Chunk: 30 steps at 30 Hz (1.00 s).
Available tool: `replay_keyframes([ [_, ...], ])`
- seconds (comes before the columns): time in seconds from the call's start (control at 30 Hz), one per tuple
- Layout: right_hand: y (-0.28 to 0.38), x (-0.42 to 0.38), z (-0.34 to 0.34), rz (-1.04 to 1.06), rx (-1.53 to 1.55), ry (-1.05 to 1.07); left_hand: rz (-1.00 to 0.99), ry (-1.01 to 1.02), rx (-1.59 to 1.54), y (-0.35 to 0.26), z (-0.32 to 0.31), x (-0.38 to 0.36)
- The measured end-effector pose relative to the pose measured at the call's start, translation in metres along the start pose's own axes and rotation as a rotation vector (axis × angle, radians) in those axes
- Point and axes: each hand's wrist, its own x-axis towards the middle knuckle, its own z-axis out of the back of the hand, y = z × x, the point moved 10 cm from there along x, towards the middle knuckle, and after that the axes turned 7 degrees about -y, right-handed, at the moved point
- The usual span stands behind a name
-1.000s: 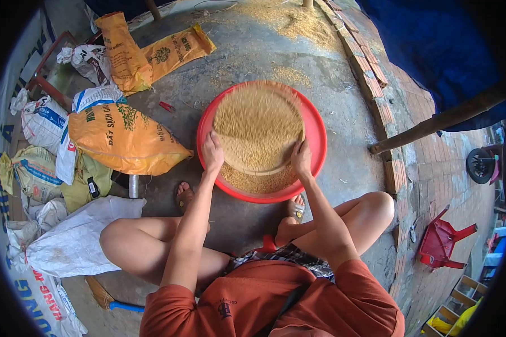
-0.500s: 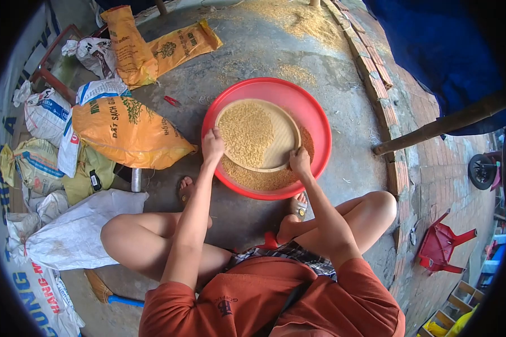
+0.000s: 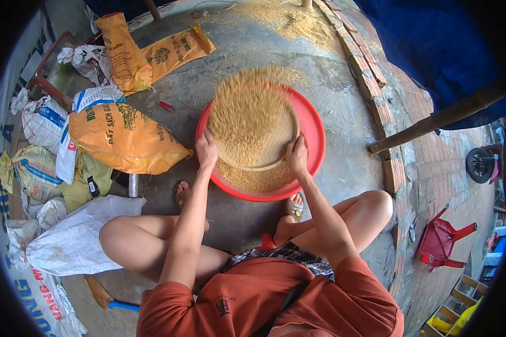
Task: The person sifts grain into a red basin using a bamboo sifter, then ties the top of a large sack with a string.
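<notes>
A round woven winnowing tray (image 3: 278,147) is held between my two hands above a wide red basin (image 3: 314,129). My left hand (image 3: 206,150) grips its left rim, and my right hand (image 3: 297,154) grips the right rim. Yellow grain (image 3: 247,115) is in the air over the tray, smeared by motion and reaching past its far edge. Below the tray's near edge, more loose grain (image 3: 256,181) lies in the basin. The fingers of both hands are partly hidden under the rim.
Orange sacks (image 3: 132,137) and a white sack (image 3: 78,236) lie to the left, with red-handled pliers (image 3: 166,106) near them. Grain (image 3: 289,22) is spread on the far floor. A brick edging (image 3: 371,84), a wooden pole (image 3: 433,124) and an overturned red stool (image 3: 441,238) are on the right.
The grain has gone from lying piled on the tray to flying up and toward the far side. Both hands still hold the tray, which appears raised and tilted.
</notes>
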Motion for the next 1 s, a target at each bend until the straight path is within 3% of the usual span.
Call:
replay_keyframes([
  [0.03,-0.011,-0.004,-0.008,-0.002,0.004,-0.002,0.047,0.077,0.188,0.027,-0.014,-0.007],
  [0.1,-0.042,-0.024,-0.027,-0.176,-0.149,0.157,0.067,0.144,0.221,0.04,-0.02,-0.015],
  [0.17,-0.042,-0.022,-0.024,-0.171,-0.145,0.166,0.086,0.21,0.246,0.048,-0.028,-0.019],
  [0.27,-0.014,-0.005,-0.011,-0.121,-0.126,0.125,0.045,0.115,0.215,0.022,-0.013,0.001],
  [0.33,0.021,0.008,0.015,-0.083,0.028,0.029,0.03,-0.041,-0.105,-0.038,0.021,0.018],
  [0.47,0.047,0.015,0.042,0.04,0.132,-0.153,-0.019,-0.069,-0.208,-0.083,0.048,0.029],
  [0.57,-0.001,0.005,0.003,-0.057,-0.001,0.016,-0.118,-0.086,-0.138,-0.037,0.016,0.013],
  [0.63,-0.017,-0.01,-0.005,-0.001,-0.041,-0.029,0.021,0.077,0.178,0.026,-0.018,-0.012],
  [0.7,-0.05,-0.023,-0.023,-0.125,-0.165,0.111,0.074,0.138,0.238,0.043,-0.028,-0.026],
  [0.8,-0.048,-0.017,-0.02,-0.128,-0.184,0.099,0.052,0.141,0.242,0.045,-0.03,-0.019],
  [0.93,0.025,0.007,0.019,-0.035,0.029,-0.014,-0.001,-0.025,0.055,-0.043,0.02,0.016],
  [1.0,0.045,0.014,0.035,0.044,0.088,-0.104,-0.084,-0.118,-0.223,-0.081,0.044,0.026],
])
